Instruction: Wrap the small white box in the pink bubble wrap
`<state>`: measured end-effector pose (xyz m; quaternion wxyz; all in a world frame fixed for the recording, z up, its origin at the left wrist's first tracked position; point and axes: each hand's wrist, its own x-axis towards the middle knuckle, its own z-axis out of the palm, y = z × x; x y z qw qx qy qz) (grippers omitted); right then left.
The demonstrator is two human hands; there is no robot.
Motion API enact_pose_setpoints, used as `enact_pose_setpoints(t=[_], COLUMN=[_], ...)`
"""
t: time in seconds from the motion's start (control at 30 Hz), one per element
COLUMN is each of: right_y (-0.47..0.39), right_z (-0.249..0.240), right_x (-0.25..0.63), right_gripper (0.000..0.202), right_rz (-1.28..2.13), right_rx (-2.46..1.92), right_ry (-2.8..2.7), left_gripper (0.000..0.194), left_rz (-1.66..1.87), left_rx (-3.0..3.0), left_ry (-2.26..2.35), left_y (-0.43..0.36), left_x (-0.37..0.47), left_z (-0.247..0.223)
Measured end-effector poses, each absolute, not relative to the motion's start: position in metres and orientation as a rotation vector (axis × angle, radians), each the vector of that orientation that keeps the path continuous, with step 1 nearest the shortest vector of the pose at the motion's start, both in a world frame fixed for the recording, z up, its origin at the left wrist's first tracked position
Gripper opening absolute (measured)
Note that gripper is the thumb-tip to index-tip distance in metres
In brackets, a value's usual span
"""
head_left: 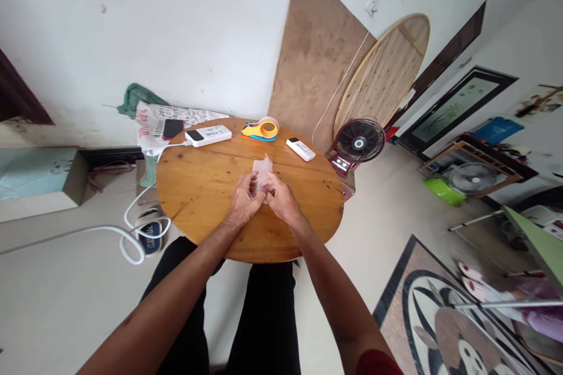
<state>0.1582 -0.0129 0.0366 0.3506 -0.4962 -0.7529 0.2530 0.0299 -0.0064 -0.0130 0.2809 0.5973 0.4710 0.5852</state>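
A small pale, see-through piece of plastic wrapping (pixel 263 166) lies near the middle of the round wooden table (pixel 197 187). My left hand (pixel 246 196) curls at its left side, fingers bent and thumb turned inward. From the right, my right hand (pixel 280 196) bends its fingers over the same piece, thumb and fingertips close together. The two thumbs nearly meet over its lower part, which the hands partly cover. What exactly the fingertips pinch is too small to see clearly.
At the table's far side are a white power bank-like device (pixel 211 135) with a cable, a yellow tape dispenser (pixel 261 128) and a smaller white device (pixel 301 149). A dark phone (pixel 173 128) lies at the left edge. A fan (pixel 359 142) stands right of the table.
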Motion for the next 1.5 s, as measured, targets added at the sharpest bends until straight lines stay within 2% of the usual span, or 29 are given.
enact_pose_setpoints(t=[0.2, 0.4, 0.6, 0.7, 0.87, 0.97, 1.1, 1.3, 1.5], right_y=[-0.015, -0.012, -0.004, -0.001, 0.011, 0.027, 0.051, 0.065, 0.057], right_z=[0.046, 0.048, 0.046, 0.048, 0.049, 0.051, 0.056, 0.051, 0.046], right_x=[0.163, 0.172, 0.172, 0.175, 0.193, 0.201, 0.2, 0.198, 0.201], right_gripper=[0.073, 0.073, 0.066, 0.058, 0.033, 0.029, 0.028, 0.014, 0.016], right_rz=[0.765, 0.966, 1.115, 1.107, 0.899, 0.781, 0.588, 0.913, 1.016], right_rx=[-1.256, -1.21, -1.189, -1.206, -1.278, -1.264, -1.193, -1.139, -1.161], right_ry=[-2.019, -1.905, -1.725, -1.658, -1.575, -1.698, -1.945, -1.921, -1.924], left_gripper=[0.045, 0.038, 0.041, 0.043, 0.042, 0.046, 0.038, 0.038, 0.041], left_rz=[1.546, 1.485, 1.476, 1.365, 1.058, 0.966, 1.071, 1.169, 1.138], left_rx=[1.6, 1.661, 1.618, 1.564, 1.781, 1.933, 1.976, 2.149, 2.23], left_ry=[1.314, 1.312, 1.293, 1.363, 1.575, 1.565, 1.463, 1.433, 1.476], left_y=[-0.002, -0.003, -0.004, -0.001, 0.008, 0.012, 0.01, 0.004, 0.0], left_x=[0.032, 0.03, 0.03, 0.028, 0.019, 0.016, 0.015, 0.014, 0.017], left_z=[-0.015, -0.016, -0.018, -0.013, 0.012, 0.022, 0.016, 0.002, 0.006])
